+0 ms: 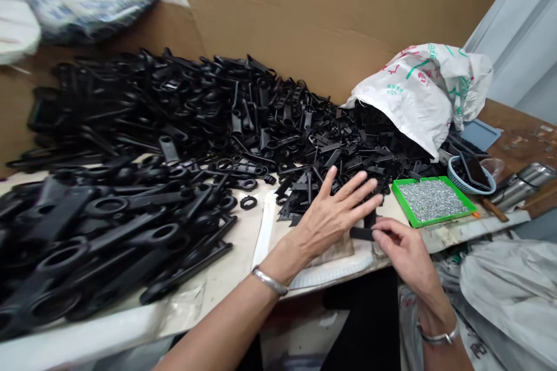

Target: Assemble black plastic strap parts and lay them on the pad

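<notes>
My left hand (328,217) is spread flat, palm down, at the near edge of a heap of small flat black plastic pieces (300,191). Its fingertips reach over the pieces, and what lies under the palm is hidden. To its right, my right hand (404,249) pinches the end of a flat black plastic strip (360,234) between thumb and fingers. That strip lies low over the table's front edge, above a white-edged mat (335,272). Several long black handle-like parts with ring ends (108,206) are piled to the left.
A green tray (446,220) of small metal pins stands right of my hands. Beyond it are a blue basket (472,188) with a dark object and a steel flask (535,179). A white bag (413,81) spills black pieces. Cardboard (282,6) walls the back.
</notes>
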### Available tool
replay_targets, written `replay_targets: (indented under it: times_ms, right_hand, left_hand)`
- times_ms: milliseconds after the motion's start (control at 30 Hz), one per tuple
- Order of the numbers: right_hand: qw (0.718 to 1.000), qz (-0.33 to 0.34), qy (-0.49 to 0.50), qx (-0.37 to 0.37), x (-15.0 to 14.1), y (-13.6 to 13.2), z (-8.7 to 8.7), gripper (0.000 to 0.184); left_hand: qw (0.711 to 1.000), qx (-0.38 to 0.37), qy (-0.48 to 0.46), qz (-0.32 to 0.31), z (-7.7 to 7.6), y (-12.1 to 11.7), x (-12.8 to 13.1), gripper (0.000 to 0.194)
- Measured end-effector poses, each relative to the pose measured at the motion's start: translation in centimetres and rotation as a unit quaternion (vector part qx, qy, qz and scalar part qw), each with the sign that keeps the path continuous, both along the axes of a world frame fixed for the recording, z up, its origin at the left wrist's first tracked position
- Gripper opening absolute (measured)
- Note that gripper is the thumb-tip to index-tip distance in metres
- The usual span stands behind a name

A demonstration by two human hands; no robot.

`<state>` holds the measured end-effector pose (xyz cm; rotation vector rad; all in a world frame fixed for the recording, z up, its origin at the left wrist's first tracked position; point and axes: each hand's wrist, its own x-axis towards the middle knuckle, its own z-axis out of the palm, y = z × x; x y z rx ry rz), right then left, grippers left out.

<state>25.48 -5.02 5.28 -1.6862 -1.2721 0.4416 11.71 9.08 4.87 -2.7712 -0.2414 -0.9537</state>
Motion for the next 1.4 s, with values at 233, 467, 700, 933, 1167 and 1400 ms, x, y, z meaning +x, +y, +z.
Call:
replay_targets:
  times_ms: [233,467,700,933,1167,1400]
  right_hand:
    - [0.966,0.101,0.238,-0.018,-3.5,-0.2,1.4,0.02]
    - [0.928,0.009,0.36,0.091,-5.6,0.4,0.1,0.031]
    - [0.939,0.002,0.34,0.052,-10.7,1.1,-1.4,0.028]
    - [0.978,-0.032,0.206,0.028,-11.1,2.3,-2.1,0.028]
    - [0.994,-0.049,0.096,-0.01,-10.7,1.8,-2.3,0.035]
    - [0.993,0.065,0.007,-0.103,-9.9,1.8,-1.5,0.037]
  left_hand:
    - [0.983,-0.154,-0.088,-0.037,-1.3,-1.0,-3.4,0.033]
    - [0.627,-0.735,-0.241,-0.089,-1.0,-6.4,-6.9,0.027]
    - [0.479,-0.78,-0.38,-0.131,-2.6,-7.7,-7.3,0.025]
    - [0.584,-0.727,-0.35,-0.087,-3.8,-7.9,-8.2,0.037]
    - [0.62,-0.713,-0.308,-0.11,-3.8,-8.3,-9.0,0.044]
    - [0.691,-0.67,-0.269,-0.027,-3.9,-8.1,-9.6,0.036]
